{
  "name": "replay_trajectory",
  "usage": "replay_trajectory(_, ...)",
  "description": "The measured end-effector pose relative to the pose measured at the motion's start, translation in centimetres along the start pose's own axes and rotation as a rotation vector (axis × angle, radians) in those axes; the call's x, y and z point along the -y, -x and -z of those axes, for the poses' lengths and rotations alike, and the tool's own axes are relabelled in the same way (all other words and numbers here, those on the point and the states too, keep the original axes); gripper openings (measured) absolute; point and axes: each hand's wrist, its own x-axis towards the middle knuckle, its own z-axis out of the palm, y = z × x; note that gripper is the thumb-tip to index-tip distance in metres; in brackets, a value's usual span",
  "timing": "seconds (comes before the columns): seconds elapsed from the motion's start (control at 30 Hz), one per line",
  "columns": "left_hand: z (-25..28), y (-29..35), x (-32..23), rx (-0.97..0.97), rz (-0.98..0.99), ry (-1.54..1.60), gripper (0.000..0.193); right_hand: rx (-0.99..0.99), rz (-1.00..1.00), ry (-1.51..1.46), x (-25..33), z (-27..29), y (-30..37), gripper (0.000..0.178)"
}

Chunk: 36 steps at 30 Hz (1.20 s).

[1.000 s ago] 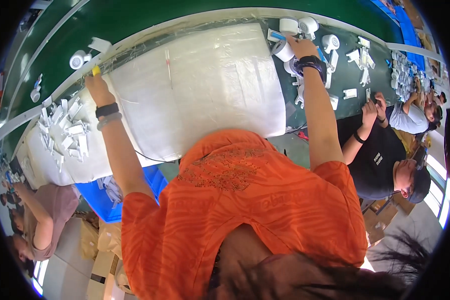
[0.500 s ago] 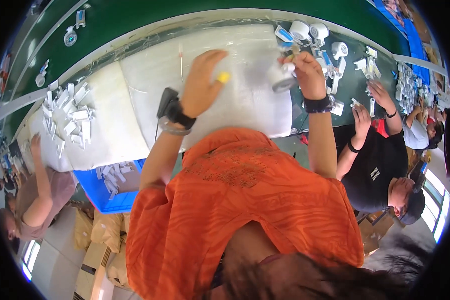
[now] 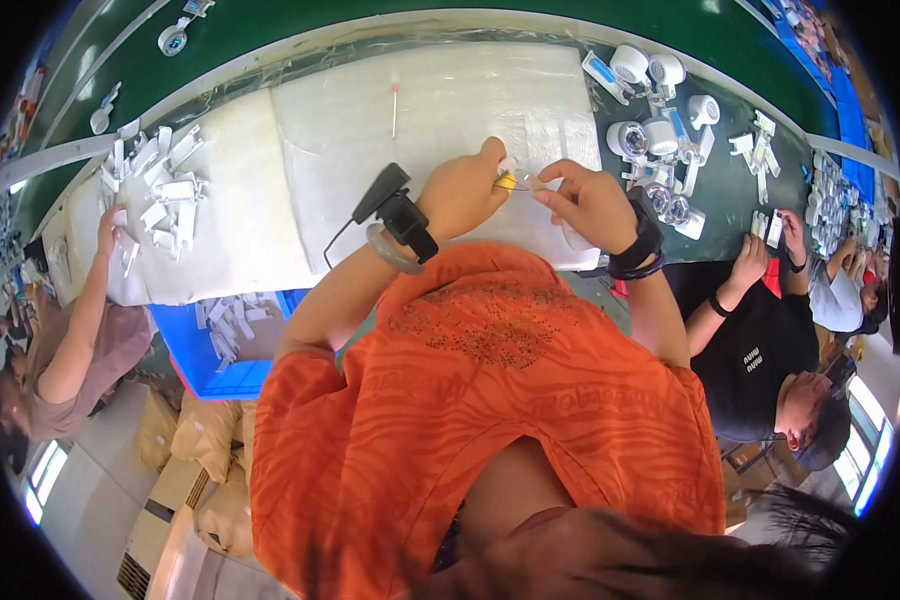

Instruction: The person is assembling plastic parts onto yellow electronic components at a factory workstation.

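Close together over the middle of the padded work surface (image 3: 340, 200), both my hands are closed in a pinch. My left hand (image 3: 465, 190) wears a yellow finger cover (image 3: 507, 182) on the thumb and grips thin wires (image 3: 520, 186). Opposite it, my right hand (image 3: 592, 207) pinches the same wires near a small pale piece. Below the right palm shows part of a white plastic device (image 3: 576, 238), mostly hidden by the hand. A small white part (image 3: 510, 165) sits by the left fingertips. Beyond the hands lies a thin red-tipped stick (image 3: 395, 110).
White round-headed devices (image 3: 660, 135) cluster to the right. White plastic pieces (image 3: 165, 190) are heaped at left, above a blue bin (image 3: 220, 385) with similar pieces. Co-workers sit on both sides; the right one's hands (image 3: 760, 255) hold small white parts. A green belt (image 3: 370, 20) runs behind.
My right hand has brought the white device from the right-hand cluster toward the middle. My left hand has moved right and down to meet it, and both now pinch the wires.
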Motion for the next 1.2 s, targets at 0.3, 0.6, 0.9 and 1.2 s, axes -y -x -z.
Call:
replay_trajectory(0.3,1.5,1.2,-0.4,0.119,0.173,1.345,0.035,-0.373,0.374,-0.068,0.3,-2.5,0.8,0.014)
replay_trajectory(0.6,4.0,1.9,-2.5,-0.012,0.047,0.649,0.025,0.008,0.111,-0.261,1.2,-1.1,1.0,0.012)
replay_trajectory(0.9,1.2,1.9,-1.9,0.003,0.153,1.041,0.029,-0.656,0.482,0.005,1.1,-3.5,0.4,0.014)
replay_trajectory(1.2,1.6,2.6,-3.6,0.018,0.091,0.939,0.040,-0.716,0.631,0.108,1.0,-4.3,0.8,0.022)
